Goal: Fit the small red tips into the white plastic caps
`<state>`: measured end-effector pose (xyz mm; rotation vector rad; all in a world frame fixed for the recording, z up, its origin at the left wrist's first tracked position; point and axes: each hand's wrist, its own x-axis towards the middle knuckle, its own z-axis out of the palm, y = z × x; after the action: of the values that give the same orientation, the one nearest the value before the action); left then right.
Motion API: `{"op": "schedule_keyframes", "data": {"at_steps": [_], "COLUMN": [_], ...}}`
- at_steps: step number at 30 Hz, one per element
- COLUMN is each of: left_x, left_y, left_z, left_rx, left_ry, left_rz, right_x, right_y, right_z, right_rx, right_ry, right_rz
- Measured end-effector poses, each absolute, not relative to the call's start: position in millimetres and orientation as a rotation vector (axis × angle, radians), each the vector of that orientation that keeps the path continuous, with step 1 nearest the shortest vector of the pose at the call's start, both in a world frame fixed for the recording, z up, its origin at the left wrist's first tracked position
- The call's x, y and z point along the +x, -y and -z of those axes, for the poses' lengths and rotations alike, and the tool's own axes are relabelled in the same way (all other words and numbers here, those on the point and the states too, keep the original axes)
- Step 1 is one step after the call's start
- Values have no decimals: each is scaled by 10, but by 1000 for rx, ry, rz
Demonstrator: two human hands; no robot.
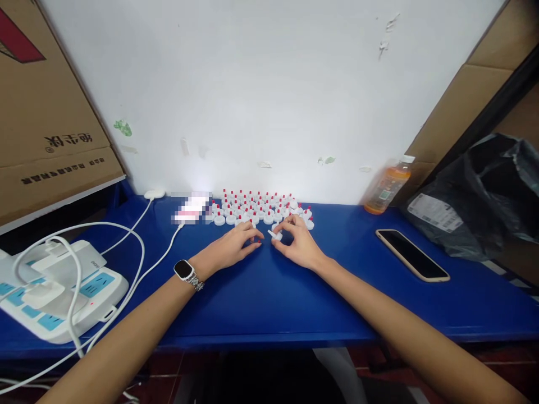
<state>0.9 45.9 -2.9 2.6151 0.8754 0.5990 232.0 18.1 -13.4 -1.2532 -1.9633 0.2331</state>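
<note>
Only one view on my feed here, the head cam, sitting above the near edge of the blue table (269, 303) and looking forward and down across it toward the white wall (269, 84). It's close in, both forearms run up from the bottom corners to meet mid-frame. Wide lens, so the cardboard box (46, 112) bends at the left edge. No second view to overlap with.

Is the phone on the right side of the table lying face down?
No, the phone lies flat on the blue table with its dark screen facing up.
</note>
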Motion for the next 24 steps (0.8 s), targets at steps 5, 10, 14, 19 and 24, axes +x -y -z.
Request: {"op": "schedule_keyframes", "data": {"at_steps": [5, 10, 14, 19, 24], "left_x": [-70, -46, 37, 92, 136], "left_y": [-572, -732, -832, -835, -697], "left_z": [-40, -112, -152, -163, -224], "left_rx": [2589, 2631, 2657, 2570, 2392], "left_ry": [-1057, -1244, -1192, -1167, -1009], "left_rz": [-864, -920, -722, -750, -965], "right_x": [2326, 2355, 2418, 2419, 2244], "right_y": [-213, -275, -327, -297, -243], "right_z": [156, 155, 182, 166, 17], "right_rx": [-1338, -1333, -1424, -1473, -1196], "right_ry": [1967, 1976, 1996, 1930, 1959], "right_rz": [-419, -409, -345, -281, -137]}}
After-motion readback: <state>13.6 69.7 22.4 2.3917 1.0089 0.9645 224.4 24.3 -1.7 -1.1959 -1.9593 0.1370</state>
